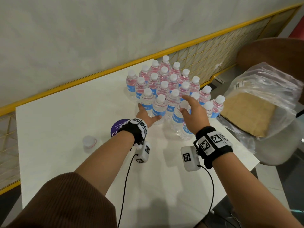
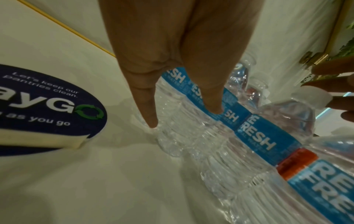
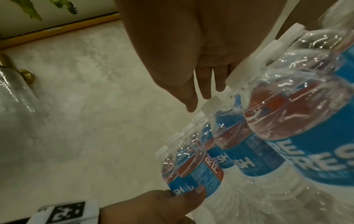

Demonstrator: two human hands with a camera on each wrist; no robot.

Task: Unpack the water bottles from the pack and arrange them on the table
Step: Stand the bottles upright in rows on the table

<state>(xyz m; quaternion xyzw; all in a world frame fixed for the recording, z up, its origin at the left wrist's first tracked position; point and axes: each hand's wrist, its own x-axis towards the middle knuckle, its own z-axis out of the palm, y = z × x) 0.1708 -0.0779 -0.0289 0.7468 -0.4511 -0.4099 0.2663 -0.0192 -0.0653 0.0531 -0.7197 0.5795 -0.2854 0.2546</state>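
Note:
Several clear water bottles (image 1: 164, 89) with white caps and blue labels stand packed together on the white table (image 1: 65, 116). My left hand (image 1: 148, 112) lies with straight fingers against the labels of the front-row bottles (image 2: 254, 136); in the left wrist view the left hand (image 2: 184, 118) has its fingertips down by the bottle bases. My right hand (image 1: 185, 104) hovers with spread fingers over the cap of a front-right bottle (image 1: 177, 117), holding nothing. The right hand (image 3: 199, 103) points past a row of white caps (image 3: 210, 104).
The empty plastic wrap with its cardboard tray (image 1: 251, 112) lies on a chair at the right. A round purple sticker (image 1: 118, 127) sits under my left wrist. One lone bottle (image 1: 89, 142) stands apart at the left. A yellow rail (image 1: 98, 74) runs behind the table.

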